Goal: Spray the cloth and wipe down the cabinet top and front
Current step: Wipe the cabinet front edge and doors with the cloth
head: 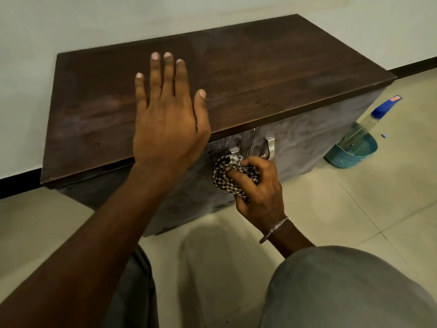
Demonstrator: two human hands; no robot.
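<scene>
The left hand [165,119] is laid flat on the dark brown wooden cabinet top [272,74]. Its fingers [169,72] are straight and spread, and nothing is held. The front edge of the top lies beneath the heel of the palm.

The right hand [257,192] is curled round a black-and-white checked woven cloth [227,171], which is bunched into a wad and pressed against the grey mottled cabinet front [307,138]. The thumb is laid across the wad; the other fingers are wrapped behind it and are largely hidden. Just above the thumb tip a silver metal door handle [234,151] is seen. Whether the cloth touches it cannot be settled.

The cloth is judged light, soft and limp, with no stiffness of its own. Its dampness cannot be told. It is best held bunched in the palm, with a pad of fabric left proud of the fingertips so that fabric, not knuckles, meets the door.

Well to the right of the right hand, a clear spray bottle with a blue head [364,126] is propped at a tilt in a teal perforated plastic basket [350,159].
</scene>
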